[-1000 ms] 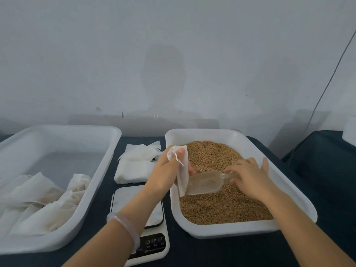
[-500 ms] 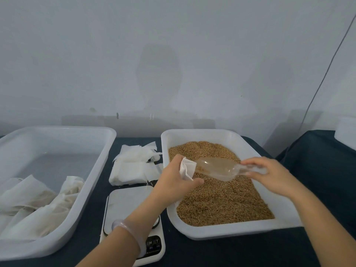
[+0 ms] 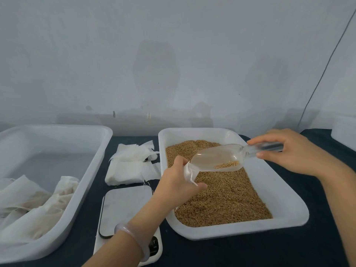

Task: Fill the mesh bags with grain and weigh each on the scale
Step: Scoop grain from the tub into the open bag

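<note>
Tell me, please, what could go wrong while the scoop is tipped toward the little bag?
1. The lip of the scoop looks wider than the mouth of the bag, which only the left hand holds, so grain may slide past it.
2. The bag hangs near the left rim of the tray, so stray grain could land on the scale and perhaps skew the reading.
</note>
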### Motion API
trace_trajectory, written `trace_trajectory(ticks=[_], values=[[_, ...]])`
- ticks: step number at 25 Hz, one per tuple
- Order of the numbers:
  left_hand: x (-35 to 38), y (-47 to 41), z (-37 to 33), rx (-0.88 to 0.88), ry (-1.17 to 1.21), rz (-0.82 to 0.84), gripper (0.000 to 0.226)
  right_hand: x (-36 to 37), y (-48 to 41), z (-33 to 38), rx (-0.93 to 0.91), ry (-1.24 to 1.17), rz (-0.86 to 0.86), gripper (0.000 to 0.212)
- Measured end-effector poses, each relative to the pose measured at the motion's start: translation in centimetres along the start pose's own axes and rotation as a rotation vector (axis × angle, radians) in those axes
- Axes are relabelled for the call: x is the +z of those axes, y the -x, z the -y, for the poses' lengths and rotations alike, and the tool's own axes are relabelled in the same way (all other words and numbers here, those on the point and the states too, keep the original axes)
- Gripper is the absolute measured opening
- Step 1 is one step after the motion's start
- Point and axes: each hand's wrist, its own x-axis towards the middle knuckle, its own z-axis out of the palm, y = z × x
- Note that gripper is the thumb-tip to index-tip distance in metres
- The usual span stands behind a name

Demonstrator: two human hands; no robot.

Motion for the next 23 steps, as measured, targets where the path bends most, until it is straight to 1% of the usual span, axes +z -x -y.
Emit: trace_trajectory(ticks=[3, 6, 10, 13, 18, 21, 23], values=[[0.0, 0.1, 0.0, 0.012, 0.018, -0.007, 0.061, 0.2, 0.4, 0.6, 0.007, 0.095, -0.012, 0.033], [0.0, 0.1, 0.2, 0.03, 0.003, -0.001, 0.062, 0.0, 0.6, 0.7, 0.009, 0.141, 0.03, 0.033], [0.4, -0.1, 0.2, 0.068, -0.103, 0.025, 0.063, 0.0, 0.4, 0.7, 0.016, 0.157, 0.013, 0.029], [0.8, -0.2, 0.3, 0.077, -0.161, 0.039, 0.062, 0.3, 0.3, 0.9, 0.003, 0.184, 0.031, 0.028], [0.8, -0.4, 0.6, 0.084, -0.184, 0.042, 0.066, -0.4, -0.1, 1.2, -0.004, 0.287, 0.005, 0.027], [0.9, -0.4, 0.5, 0.082, -0.203, 0.041, 0.067, -0.6, -0.3, 1.7, -0.018, 0.284, -0.003, 0.03], [1.1, -0.5, 0.5, 0.078, -0.193, 0.044, 0.065, -0.5, -0.3, 1.9, -0.021, 0.281, 0.024, 0.03]])
